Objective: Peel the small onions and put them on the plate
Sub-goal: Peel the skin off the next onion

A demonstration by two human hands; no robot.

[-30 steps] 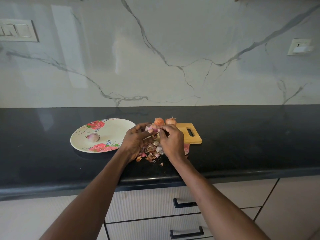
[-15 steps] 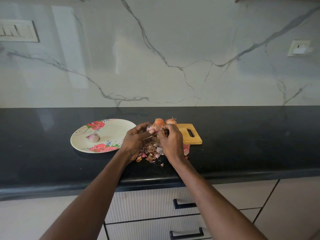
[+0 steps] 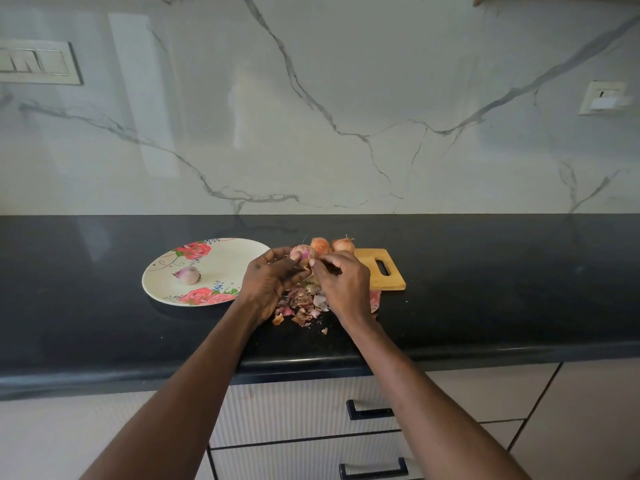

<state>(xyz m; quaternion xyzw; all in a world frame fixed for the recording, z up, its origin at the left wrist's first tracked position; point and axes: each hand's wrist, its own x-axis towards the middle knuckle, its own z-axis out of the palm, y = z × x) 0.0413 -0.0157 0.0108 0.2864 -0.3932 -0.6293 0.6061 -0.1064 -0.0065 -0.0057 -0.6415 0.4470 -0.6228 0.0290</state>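
My left hand (image 3: 268, 278) holds a small, partly peeled onion (image 3: 300, 252) at its fingertips, above the counter. My right hand (image 3: 343, 280) pinches a strip of the onion's skin right beside it. One peeled purple onion (image 3: 187, 274) lies on the cream floral plate (image 3: 221, 261) to the left. Two unpeeled orange onions (image 3: 320, 244) (image 3: 343, 244) sit at the far edge of the wooden cutting board (image 3: 381, 268). A heap of loose onion skins (image 3: 301, 304) lies under and between my hands.
The black counter (image 3: 485, 289) runs the full width, with a marble backsplash behind it. Wall switches (image 3: 38, 62) and a socket (image 3: 604, 97) are mounted on the wall. Drawers with black handles (image 3: 370, 408) sit below the counter's front edge.
My hands have stayed in place over the skins; the right fingers shifted slightly on the onion held in the left hand, tugging at its skin.
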